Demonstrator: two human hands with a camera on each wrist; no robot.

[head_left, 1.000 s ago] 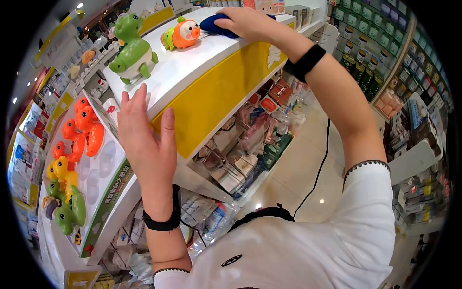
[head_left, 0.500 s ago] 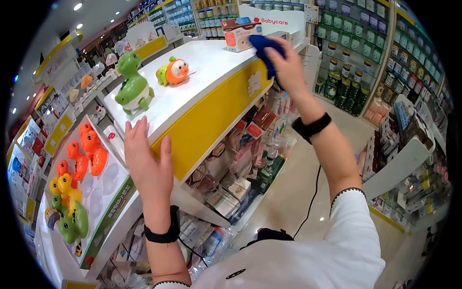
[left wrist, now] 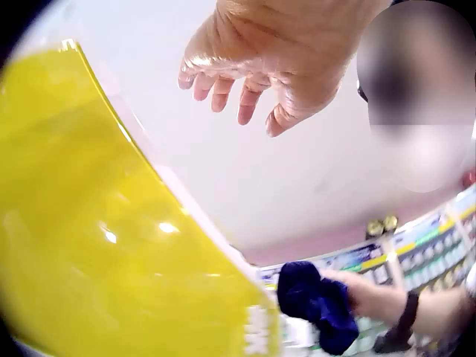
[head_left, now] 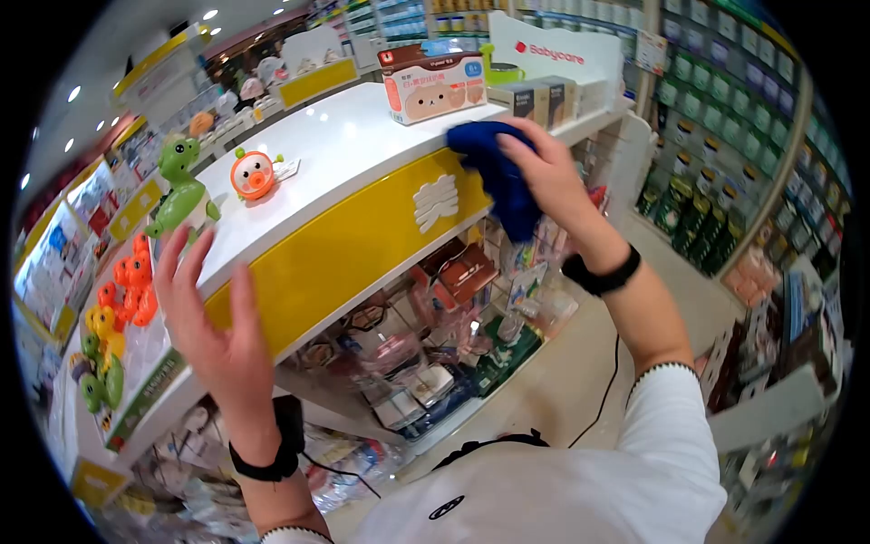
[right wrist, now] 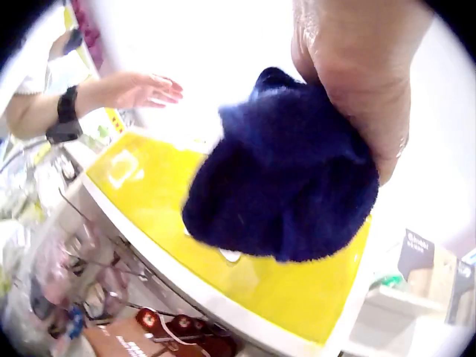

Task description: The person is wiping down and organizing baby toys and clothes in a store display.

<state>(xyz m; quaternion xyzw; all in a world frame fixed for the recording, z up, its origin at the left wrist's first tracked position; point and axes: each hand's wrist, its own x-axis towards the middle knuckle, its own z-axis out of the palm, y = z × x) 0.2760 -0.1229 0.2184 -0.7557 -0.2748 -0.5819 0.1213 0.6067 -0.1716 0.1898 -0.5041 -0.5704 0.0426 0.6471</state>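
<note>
My right hand (head_left: 548, 177) grips a bunched dark blue cloth (head_left: 507, 186) at the counter's front edge; the cloth hangs down over the yellow front panel's right end. In the right wrist view the cloth (right wrist: 286, 175) fills the middle, under the hand (right wrist: 361, 82). My left hand (head_left: 222, 349) holds nothing, its fingers spread, in front of the counter's left part. The left wrist view shows that hand (left wrist: 268, 63) with fingers apart. Nearest to it are a green dinosaur toy (head_left: 181, 195) and an orange-faced toy (head_left: 253, 176) on the white counter (head_left: 340, 136).
A bear-printed box (head_left: 433, 89) and small grey boxes (head_left: 535, 102) stand on the counter's right part. Orange, yellow and green toys sit in a tray at the left (head_left: 136, 286). Packaged goods (head_left: 426, 335) hang below the panel; a black cable (head_left: 603, 399) runs down over the floor.
The right hand has lifted the cloth from the counter top and brought it to the front edge. The view has swung right, so the toys appear further left. The left hand stays raised and empty.
</note>
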